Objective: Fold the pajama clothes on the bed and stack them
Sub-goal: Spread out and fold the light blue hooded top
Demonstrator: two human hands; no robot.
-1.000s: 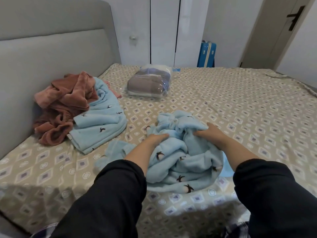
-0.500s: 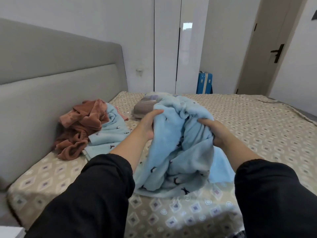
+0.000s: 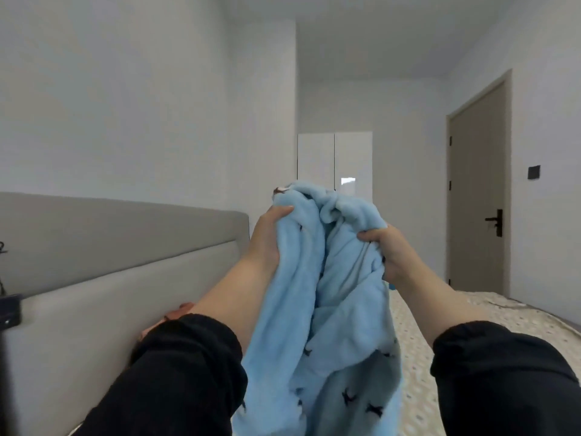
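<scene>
A light blue fleece pajama piece [image 3: 333, 303] with small dark bird prints hangs bunched in the air in front of me. My left hand [image 3: 267, 237] grips its upper left side, thumb over the top edge. My right hand [image 3: 385, 250] grips the upper right side, fingers curled into the fabric. The garment's lower part drapes down between my black sleeves. A sliver of the rust-pink clothes [image 3: 176, 313] shows behind my left forearm; the rest of that pile is hidden.
The grey padded headboard [image 3: 110, 262] runs along the left. The patterned bed sheet [image 3: 471, 313] shows at the lower right. A white wardrobe [image 3: 334, 162] stands at the back and a beige door [image 3: 478, 196] on the right.
Both hands have lifted the blue garment from the bed up to chest height. My view has tilted upward, so most of the bed and the other clothes have dropped out of sight.
</scene>
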